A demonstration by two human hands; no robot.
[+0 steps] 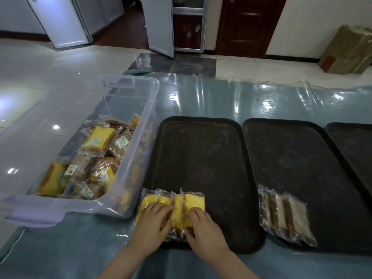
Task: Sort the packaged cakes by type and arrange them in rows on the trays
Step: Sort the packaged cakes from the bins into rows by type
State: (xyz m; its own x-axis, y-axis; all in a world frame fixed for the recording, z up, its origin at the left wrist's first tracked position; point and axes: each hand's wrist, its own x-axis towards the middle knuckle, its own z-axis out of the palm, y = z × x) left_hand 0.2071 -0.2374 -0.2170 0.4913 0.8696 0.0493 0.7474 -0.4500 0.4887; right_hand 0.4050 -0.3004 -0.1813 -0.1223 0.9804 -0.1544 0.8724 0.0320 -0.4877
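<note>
Three dark trays lie side by side on the table. At the near left corner of the left tray [203, 158] sit yellow packaged cakes [194, 200] in clear wrap. My left hand [154, 220] rests flat on the leftmost yellow cake. My right hand [203, 226] holds the near end of the right yellow cake, thumb at its near edge. The middle tray [298, 158] carries two brown layered cakes [285, 216] at its near left corner. A clear plastic bin [128, 109] on the left holds several mixed wrapped cakes [96, 156].
The third tray [354, 146] shows only partly at the right edge. A glossy plastic sheet [241, 97] covers the table. Beyond the table are floor tiles, open white doors and a cardboard box [348, 51] at far right.
</note>
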